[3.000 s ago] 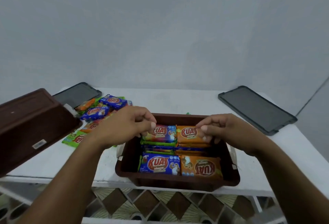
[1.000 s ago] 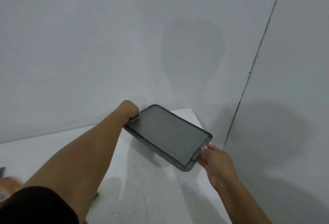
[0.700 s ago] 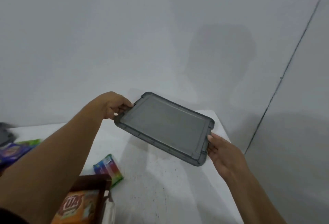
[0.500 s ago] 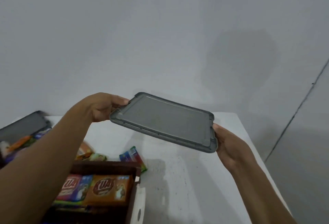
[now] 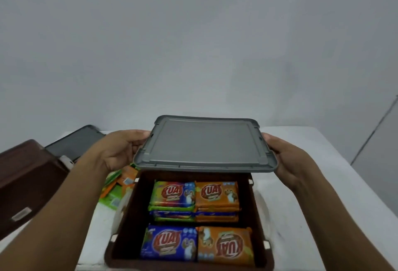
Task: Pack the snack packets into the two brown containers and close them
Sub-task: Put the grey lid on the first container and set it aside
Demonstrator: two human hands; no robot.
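**Grey lid over open container**

My left grip [image 5: 120,150] and right grip [image 5: 287,159] hold the grey lid [image 5: 204,145] by its short edges, over the far end of the brown container [image 5: 127,219]. Snack packets [image 5: 172,193] fill it in four stacks. Loose packets [image 5: 115,187] lie left on the table [image 5: 312,184], near a second container [image 5: 28,180].

The lid [image 5: 204,148] is grey, the container [image 5: 127,223] dark brown, its orange packet [image 5: 225,246], blue packet [image 5: 170,243] and green rainbow-streaked packet [image 5: 173,193] each carry a red oval logo, and the worktop [image 5: 344,173] is white.
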